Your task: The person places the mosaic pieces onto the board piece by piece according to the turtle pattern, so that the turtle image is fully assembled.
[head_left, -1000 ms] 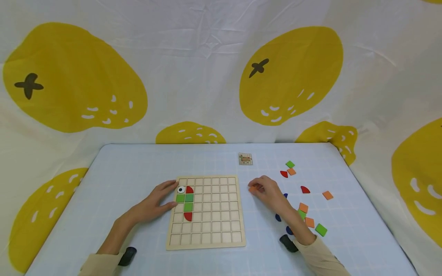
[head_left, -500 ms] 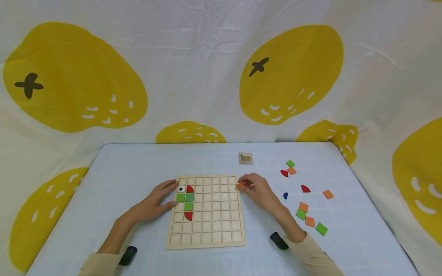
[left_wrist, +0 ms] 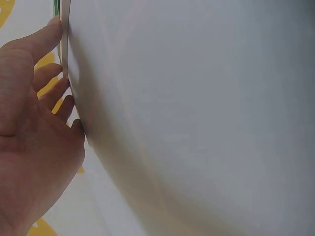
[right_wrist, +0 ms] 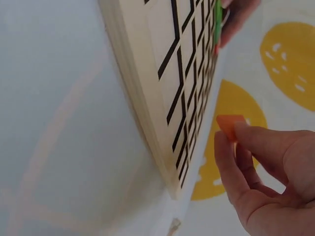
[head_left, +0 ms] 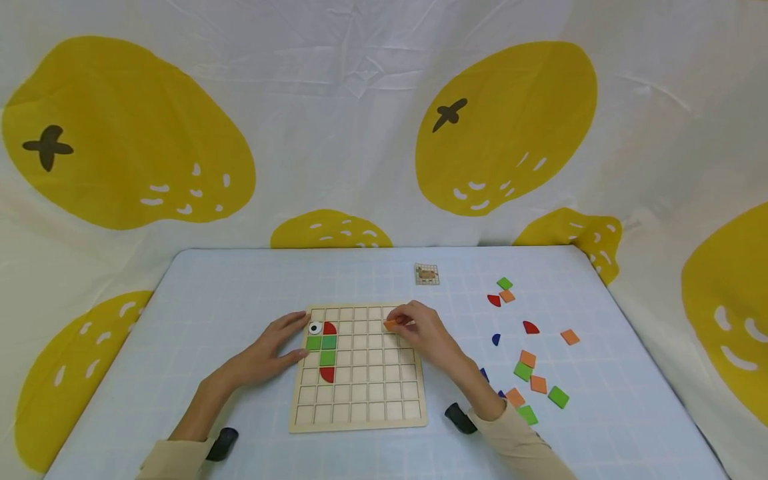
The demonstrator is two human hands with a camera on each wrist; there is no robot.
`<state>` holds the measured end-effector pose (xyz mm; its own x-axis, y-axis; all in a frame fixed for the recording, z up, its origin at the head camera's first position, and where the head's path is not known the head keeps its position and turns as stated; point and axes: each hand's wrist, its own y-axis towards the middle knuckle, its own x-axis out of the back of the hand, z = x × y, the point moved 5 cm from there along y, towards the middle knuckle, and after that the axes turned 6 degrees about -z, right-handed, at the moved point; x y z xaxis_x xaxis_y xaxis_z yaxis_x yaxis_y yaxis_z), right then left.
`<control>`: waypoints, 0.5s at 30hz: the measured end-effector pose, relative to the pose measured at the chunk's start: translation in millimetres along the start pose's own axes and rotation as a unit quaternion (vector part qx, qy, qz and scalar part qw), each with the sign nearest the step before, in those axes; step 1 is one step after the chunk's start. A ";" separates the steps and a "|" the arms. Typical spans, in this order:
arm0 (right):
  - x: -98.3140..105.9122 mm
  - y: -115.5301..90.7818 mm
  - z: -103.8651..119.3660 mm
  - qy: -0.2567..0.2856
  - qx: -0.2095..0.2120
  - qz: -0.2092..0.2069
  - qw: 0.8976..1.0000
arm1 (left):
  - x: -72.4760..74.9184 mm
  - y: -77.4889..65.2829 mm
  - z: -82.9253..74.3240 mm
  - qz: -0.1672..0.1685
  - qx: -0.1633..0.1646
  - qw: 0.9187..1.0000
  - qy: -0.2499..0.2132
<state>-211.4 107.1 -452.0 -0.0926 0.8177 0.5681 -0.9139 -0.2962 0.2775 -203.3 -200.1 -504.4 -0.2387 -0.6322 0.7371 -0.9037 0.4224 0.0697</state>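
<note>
My right hand (head_left: pixel 425 330) pinches an orange tile (right_wrist: pixel 229 126) between thumb and fingertips, over the upper right of the wooden grid board (head_left: pixel 359 414). At the board's left edge rests my left hand (head_left: pixel 273 350), its fingers extended and the fingertips right at the rim. In the board's left columns lie a white eye tile (head_left: pixel 315 328), a red quarter-round tile (head_left: pixel 329 329) beside it, several green square tiles (head_left: pixel 327 358) and another red quarter-round tile (head_left: pixel 327 375) below them.
Loose tiles lie scattered right of the board: orange squares (head_left: pixel 570 337), green squares (head_left: pixel 559 397), red quarter-rounds (head_left: pixel 531 327) and dark blue pieces (head_left: pixel 496 340), some partly behind the right forearm. A small picture card (head_left: pixel 427 274) lies beyond the board.
My right hand has moved left with the orange tile, from beside the board to over its upper right squares. The left hand stays at the board's left edge.
</note>
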 end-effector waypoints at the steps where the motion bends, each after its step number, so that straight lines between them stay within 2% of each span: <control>1: -2.4 0.8 1.8 0.006 0.001 0.002 1.000 | 0.2 -0.1 0.1 0.000 0.001 1.000 0.001; 9: -25.5 6.9 14.5 0.023 0.021 0.024 0.999 | 3.9 -1.5 -4.0 -0.004 0.002 1.000 0.001; 15: -42.2 7.8 20.2 0.012 0.019 0.045 0.999 | 4.6 -1.3 -6.8 -0.005 -0.002 1.000 -0.002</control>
<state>-206.7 60.4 -458.1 -0.1837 0.7986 0.5731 -0.8861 -0.3870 0.2552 -200.7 -199.1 -496.5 -0.2310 -0.6384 0.7342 -0.9049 0.4182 0.0789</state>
